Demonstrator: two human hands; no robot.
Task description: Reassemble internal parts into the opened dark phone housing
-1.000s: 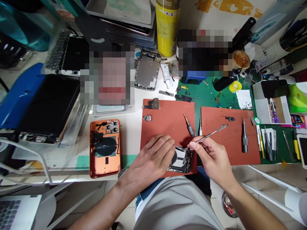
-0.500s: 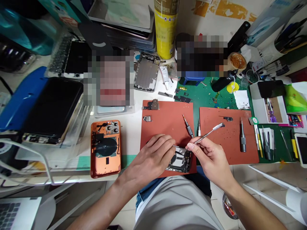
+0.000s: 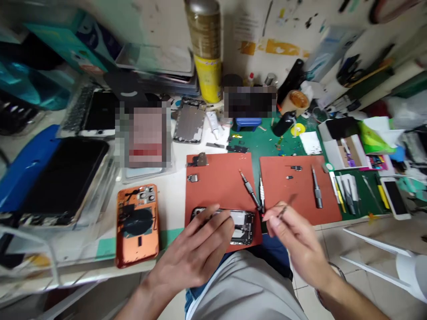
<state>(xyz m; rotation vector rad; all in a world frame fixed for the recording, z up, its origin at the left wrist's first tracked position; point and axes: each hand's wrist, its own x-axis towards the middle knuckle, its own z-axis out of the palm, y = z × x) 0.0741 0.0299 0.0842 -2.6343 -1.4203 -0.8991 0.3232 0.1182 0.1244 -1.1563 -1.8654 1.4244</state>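
An opened phone (image 3: 245,229) with its inner parts exposed lies sideways on the left red mat (image 3: 218,182). My left hand (image 3: 203,244) reaches across it, its bent fingers on the phone and covering the middle. To the right of the phone, my right hand (image 3: 293,235) pinches slim metal tweezers (image 3: 287,205), blurred and pointing up and away. Two screwdrivers, one dark (image 3: 248,186) and one silver (image 3: 262,191), lie just beyond this hand. A tiny dark part (image 3: 289,177) rests on the right red mat (image 3: 276,171), below a small connector piece (image 3: 296,168).
An orange phone back housing (image 3: 137,226) lies on the left. Camera modules (image 3: 200,160) sit on the left mat's far edge. Another screwdriver (image 3: 316,186), a white parts box (image 3: 343,146) and a white phone (image 3: 395,198) are at right. A yellow spray can (image 3: 207,66) stands behind.
My right hand has drawn back from the phone's edge. The tiny part at the tweezers' tip now appears on the right mat. My left hand has shifted, uncovering more phone; the camera view has tilted up.
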